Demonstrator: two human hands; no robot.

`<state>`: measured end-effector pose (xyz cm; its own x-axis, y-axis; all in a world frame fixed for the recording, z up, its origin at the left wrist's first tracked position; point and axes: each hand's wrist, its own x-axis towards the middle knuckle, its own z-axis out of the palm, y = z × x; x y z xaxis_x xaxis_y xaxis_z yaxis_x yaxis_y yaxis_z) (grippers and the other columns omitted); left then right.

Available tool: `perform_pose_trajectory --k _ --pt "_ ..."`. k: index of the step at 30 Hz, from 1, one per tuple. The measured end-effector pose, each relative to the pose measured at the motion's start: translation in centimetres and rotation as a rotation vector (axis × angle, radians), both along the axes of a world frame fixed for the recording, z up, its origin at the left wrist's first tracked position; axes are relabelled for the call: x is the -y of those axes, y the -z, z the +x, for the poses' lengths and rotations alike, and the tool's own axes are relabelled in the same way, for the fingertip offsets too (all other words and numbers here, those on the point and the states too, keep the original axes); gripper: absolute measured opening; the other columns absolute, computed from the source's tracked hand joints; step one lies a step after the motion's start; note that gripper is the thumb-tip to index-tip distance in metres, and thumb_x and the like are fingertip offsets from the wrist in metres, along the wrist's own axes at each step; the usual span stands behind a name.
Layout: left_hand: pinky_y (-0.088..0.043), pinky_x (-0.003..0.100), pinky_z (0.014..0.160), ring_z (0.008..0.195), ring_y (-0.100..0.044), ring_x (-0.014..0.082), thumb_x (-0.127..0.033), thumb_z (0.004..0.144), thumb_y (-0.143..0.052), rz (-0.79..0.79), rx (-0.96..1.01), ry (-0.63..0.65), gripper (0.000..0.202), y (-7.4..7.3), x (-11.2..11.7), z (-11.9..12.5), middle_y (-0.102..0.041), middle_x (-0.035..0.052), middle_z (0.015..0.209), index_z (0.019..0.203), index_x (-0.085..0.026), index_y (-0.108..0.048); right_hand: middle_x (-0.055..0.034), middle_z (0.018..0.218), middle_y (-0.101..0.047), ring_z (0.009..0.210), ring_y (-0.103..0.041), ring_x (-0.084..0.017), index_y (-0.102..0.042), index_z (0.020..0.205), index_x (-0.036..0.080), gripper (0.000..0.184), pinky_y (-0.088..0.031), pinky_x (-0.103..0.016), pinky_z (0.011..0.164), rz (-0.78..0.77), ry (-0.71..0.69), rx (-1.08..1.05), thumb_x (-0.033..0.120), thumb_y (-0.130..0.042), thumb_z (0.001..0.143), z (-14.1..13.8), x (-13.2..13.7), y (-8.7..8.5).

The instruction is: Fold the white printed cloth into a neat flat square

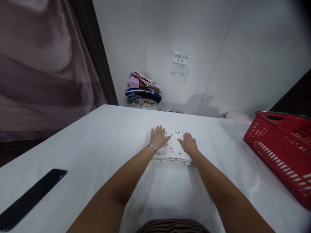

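Note:
A folded white cloth (173, 150) with small dark printed motifs lies flat in the middle of the white table. Several layers show along its near edge. On its left side rests my left hand (158, 138), palm down with the fingers spread, a bracelet at the wrist. My right hand (189, 143) lies flat on the cloth's right side, its fingers a little apart. Both hands press on the top layer, and neither grips anything. The patterned middle of the cloth shows between them.
A red plastic basket (279, 152) stands at the table's right. At the left front lies a long black flat object (31, 197). Folded clothes (143, 90) are stacked beyond the far edge, by a wall with two paper notes (178, 74). A pinkish curtain (43, 71) hangs at left.

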<state>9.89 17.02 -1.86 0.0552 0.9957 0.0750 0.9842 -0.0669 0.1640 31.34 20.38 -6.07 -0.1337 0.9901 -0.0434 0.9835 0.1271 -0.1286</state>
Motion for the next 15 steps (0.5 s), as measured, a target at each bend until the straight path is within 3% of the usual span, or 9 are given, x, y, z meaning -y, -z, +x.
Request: perform_pose_trajectory --k 4,8,12,15 --pt "-0.009 0.047 0.112 0.14 -0.003 0.0247 -0.061 0.084 -0.02 -0.115 0.053 -0.119 0.075 1.7 -1.7 -1.3 -0.011 0.0064 0.153 0.143 -0.016 -0.022 -0.0094 0.153 -0.01 0.139 -0.004 -0.024 -0.021 0.144 0.013 0.071 -0.012 -0.046 0.107 -0.003 -0.014 -0.024 0.058 -0.015 0.09 0.1 0.1 0.0" --pt "-0.013 0.048 0.111 0.14 0.0 0.0246 -0.064 0.082 -0.018 -0.114 0.1 -0.124 0.077 3.2 -1.9 -2.1 -0.007 0.0044 0.154 0.144 -0.017 -0.019 -0.0104 0.152 -0.01 0.139 -0.005 -0.025 -0.021 0.143 0.013 0.071 -0.013 -0.047 0.107 -0.001 -0.024 -0.053 0.059 -0.016 0.09 0.2 0.2 0.1" --pt "-0.019 0.05 0.109 0.14 0.001 0.0251 -0.063 0.082 -0.019 -0.121 0.113 -0.124 0.078 3.2 -1.8 -2.0 -0.006 0.0046 0.154 0.144 -0.017 -0.018 -0.0102 0.152 -0.012 0.139 -0.005 -0.025 -0.023 0.143 0.013 0.069 -0.014 -0.048 0.107 0.008 -0.027 -0.066 0.058 -0.019 0.09 0.2 0.1 -0.3" --pt "-0.02 0.05 0.108 0.14 0.002 0.025 -0.062 0.083 -0.018 -0.118 0.105 -0.121 0.078 3.1 -1.9 -1.9 -0.005 0.0045 0.154 0.145 -0.016 -0.017 -0.0111 0.152 -0.014 0.138 -0.009 -0.026 -0.026 0.141 0.014 0.067 -0.014 -0.05 0.107 -0.045 -0.006 -0.051 0.056 -0.023 0.09 -0.2 0.1 -1.5"
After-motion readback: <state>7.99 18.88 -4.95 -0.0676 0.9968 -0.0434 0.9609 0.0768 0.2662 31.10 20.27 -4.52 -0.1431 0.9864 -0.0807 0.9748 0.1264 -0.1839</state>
